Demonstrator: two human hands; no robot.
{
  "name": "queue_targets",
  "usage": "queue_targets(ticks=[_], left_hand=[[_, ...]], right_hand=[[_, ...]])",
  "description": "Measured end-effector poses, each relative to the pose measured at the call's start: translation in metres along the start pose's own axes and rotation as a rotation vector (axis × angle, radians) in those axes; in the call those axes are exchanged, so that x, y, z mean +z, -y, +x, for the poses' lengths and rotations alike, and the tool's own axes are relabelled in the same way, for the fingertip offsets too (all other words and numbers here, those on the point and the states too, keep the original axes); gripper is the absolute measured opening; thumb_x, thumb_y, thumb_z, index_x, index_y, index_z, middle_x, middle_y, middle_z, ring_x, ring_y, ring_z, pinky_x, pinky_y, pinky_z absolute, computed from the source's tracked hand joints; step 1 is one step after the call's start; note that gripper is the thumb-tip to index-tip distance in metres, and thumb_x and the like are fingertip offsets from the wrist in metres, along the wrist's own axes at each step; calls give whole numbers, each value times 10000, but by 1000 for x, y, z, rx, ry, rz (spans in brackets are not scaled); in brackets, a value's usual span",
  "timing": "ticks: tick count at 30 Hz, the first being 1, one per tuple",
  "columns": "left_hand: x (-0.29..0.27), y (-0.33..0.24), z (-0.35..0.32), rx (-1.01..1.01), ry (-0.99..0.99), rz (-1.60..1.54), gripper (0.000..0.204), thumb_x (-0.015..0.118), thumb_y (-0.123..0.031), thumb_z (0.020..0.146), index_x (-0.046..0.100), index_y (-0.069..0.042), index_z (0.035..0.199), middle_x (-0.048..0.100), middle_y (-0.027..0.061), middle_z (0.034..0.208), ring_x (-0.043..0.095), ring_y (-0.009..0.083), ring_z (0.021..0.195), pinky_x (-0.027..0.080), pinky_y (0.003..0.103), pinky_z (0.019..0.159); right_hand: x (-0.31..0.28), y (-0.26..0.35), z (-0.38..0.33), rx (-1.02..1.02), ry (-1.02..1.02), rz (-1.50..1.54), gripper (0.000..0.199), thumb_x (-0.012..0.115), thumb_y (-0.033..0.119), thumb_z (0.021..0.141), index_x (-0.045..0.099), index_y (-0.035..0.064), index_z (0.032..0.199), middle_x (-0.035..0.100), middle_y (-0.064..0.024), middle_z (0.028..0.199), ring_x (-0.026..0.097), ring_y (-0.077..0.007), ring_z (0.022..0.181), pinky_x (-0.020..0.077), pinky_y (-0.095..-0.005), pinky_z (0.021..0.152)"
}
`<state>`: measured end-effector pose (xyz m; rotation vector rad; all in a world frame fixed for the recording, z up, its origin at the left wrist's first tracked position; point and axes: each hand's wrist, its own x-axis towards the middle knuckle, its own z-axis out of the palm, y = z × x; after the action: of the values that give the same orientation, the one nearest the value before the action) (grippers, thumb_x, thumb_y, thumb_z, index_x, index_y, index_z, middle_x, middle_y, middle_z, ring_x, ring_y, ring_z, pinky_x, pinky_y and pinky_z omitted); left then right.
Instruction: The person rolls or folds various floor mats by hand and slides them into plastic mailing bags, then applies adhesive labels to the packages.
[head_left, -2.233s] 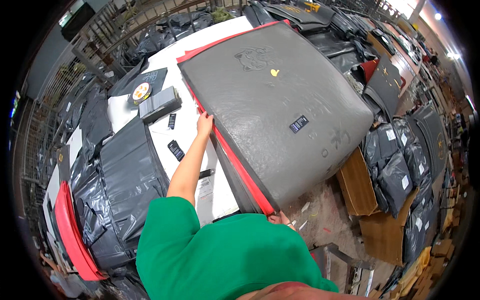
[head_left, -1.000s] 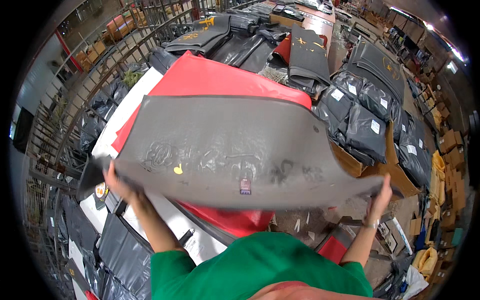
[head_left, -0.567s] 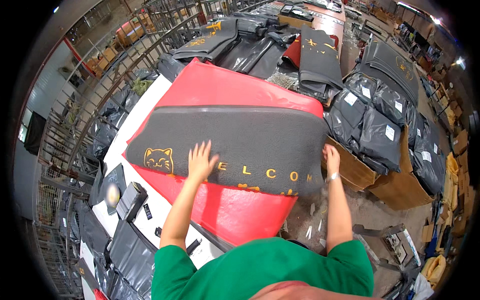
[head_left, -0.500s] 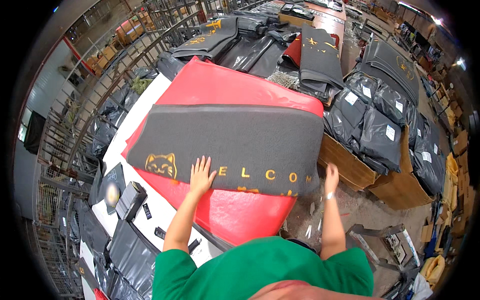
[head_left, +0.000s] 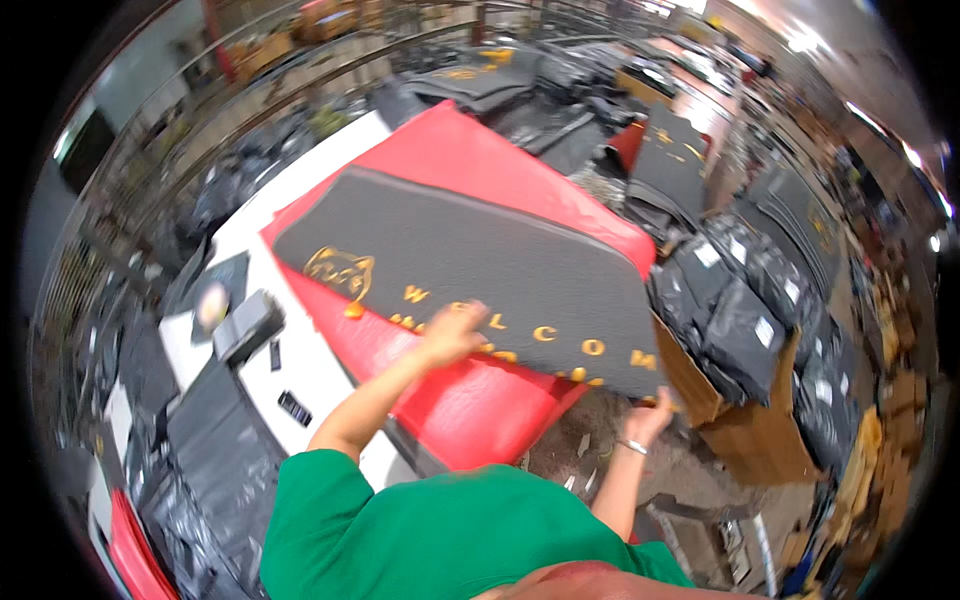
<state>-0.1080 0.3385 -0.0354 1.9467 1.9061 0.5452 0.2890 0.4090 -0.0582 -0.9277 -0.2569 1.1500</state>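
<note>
Fingers of the left hand [head_left: 455, 332] lie blurred and extended, ungripping, over the near edge of a dark grey, textured, folded mat [head_left: 480, 240], hiding part of its yellow lettering. Right hand [head_left: 646, 420] fingers curl at the mat's near right corner; blur leaves unclear whether they pinch it. The mat lies on a glossy red sheet [head_left: 445, 425] covering the white bench's [head_left: 292, 350] right edge, long axis slanting toward that edge, yellow cat-face end leftward.
</note>
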Motion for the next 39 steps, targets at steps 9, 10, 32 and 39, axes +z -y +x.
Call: queue_targets(ticks=[9,10,32,39], left_hand=[[135,-148,-103,362,-99,-389,724,529,-458,846,334,85,1283,356,289,1319,398,384,1189,317,440,984],[135,-146,-102,306,136,-473,689,505,-472,856,392,91,1237,389,292,1289,407,383,1182,329,430,977],[66,-19,-173,-843,-324,-1247,257,522,-196,883,579,48,942,632,138,804,641,179,670,521,271,564],[52,-6,-312,-752,153,-800,221,581,-227,798,663,-28,746,608,70,581,579,107,522,460,273,509]], right_hand=[[261,80,-147,-725,682,-550,129,633,139,761,571,27,747,516,17,700,475,-88,613,389,-236,538],[273,58,-167,-613,923,-774,116,612,108,772,579,-3,779,578,-10,713,513,-112,615,412,-268,538],[38,-35,-131,-356,1317,-1253,244,577,56,821,589,21,1063,587,-136,1083,555,-269,1029,419,-332,902],[15,-8,-80,-350,1037,-1220,260,556,35,839,566,5,1097,556,-98,1130,546,-208,1019,434,-309,863]])
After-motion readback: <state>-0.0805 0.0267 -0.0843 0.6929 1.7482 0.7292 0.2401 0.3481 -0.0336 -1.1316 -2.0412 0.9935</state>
